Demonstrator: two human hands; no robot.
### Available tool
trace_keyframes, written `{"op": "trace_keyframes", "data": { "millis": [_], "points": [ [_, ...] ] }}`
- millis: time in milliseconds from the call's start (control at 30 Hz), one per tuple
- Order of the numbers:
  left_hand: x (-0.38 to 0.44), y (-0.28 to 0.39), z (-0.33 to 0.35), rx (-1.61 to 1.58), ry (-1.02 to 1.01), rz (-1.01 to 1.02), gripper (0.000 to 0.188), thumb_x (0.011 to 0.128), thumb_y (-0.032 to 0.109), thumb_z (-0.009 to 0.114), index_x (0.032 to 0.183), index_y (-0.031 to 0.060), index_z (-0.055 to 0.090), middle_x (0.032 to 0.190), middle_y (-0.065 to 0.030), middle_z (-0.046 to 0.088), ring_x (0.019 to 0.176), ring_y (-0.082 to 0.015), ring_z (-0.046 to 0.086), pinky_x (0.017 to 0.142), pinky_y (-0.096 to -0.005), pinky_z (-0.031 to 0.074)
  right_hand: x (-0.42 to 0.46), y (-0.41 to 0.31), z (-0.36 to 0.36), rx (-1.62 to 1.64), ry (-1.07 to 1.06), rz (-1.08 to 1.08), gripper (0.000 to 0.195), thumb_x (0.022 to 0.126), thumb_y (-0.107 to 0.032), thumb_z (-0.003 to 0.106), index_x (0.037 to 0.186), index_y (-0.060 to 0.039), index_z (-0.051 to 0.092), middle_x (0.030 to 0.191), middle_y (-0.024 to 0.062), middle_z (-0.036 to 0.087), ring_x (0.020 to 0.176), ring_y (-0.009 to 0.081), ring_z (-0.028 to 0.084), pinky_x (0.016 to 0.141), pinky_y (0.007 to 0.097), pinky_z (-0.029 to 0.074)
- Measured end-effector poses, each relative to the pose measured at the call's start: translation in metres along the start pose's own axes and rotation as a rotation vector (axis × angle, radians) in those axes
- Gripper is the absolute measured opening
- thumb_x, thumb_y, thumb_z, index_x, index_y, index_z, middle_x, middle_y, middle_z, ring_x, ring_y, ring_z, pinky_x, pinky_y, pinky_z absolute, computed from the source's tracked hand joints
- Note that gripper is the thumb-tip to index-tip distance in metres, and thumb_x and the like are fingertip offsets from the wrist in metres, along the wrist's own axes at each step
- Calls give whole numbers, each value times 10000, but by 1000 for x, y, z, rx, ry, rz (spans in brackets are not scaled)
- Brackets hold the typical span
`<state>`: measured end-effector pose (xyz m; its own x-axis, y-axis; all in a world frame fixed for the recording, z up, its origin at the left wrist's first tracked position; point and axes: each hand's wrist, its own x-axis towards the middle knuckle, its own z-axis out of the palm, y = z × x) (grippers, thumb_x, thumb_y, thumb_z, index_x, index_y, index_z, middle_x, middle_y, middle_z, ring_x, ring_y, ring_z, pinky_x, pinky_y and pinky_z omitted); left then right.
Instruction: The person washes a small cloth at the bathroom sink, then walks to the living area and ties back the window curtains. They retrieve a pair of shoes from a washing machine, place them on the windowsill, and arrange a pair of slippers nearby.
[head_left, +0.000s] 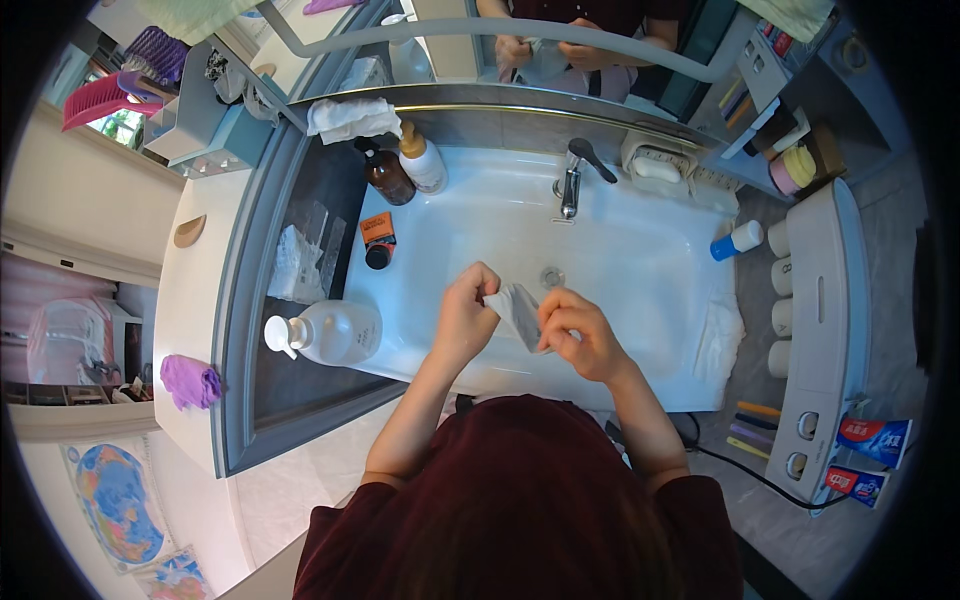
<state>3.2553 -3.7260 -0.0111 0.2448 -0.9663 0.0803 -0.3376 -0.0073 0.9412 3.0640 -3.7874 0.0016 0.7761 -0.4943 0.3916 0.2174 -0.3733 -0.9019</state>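
A small whitish-grey cloth or soft sheet (517, 311) is stretched between my two hands above the front part of a white washbasin (480, 217). My left hand (470, 311) pinches its upper left corner between thumb and fingers. At its lower right edge, my right hand (581, 330) grips it with bent fingers. Beyond the hands lie the round metal drain (552, 277) and a chrome faucet (571, 187) with a dark lever. No running water can be made out.
Left of the basin stand a large pump bottle (341, 334), a brown pump bottle (390, 178), a white bottle (424, 165) and an orange box (377, 229). A folded white cloth (720, 345) lies on the right rim, near a blue-and-white bottle (735, 241). A mirror rises behind.
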Motion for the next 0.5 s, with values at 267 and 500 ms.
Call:
{"op": "trace_keyframes", "data": {
  "millis": [267,500],
  "points": [
    [1,15,0,-711,-225,-52,166,851,48,623,865,51,457,912,-49,599,815,-95,566,735,-225,463,6,-1,14,-20,293,369,153,767,-11,656,883,-24,557,857,49,525,633,86,435,580,224,380],
    [-3,-2,-21,-581,-227,-112,62,902,46,546,951,30,511,929,-45,609,843,-92,564,737,-227,452,4,5,-2,-324,274,144,85,849,-57,587,913,-12,553,833,26,530,698,86,451,660,224,393]
  ]
}}
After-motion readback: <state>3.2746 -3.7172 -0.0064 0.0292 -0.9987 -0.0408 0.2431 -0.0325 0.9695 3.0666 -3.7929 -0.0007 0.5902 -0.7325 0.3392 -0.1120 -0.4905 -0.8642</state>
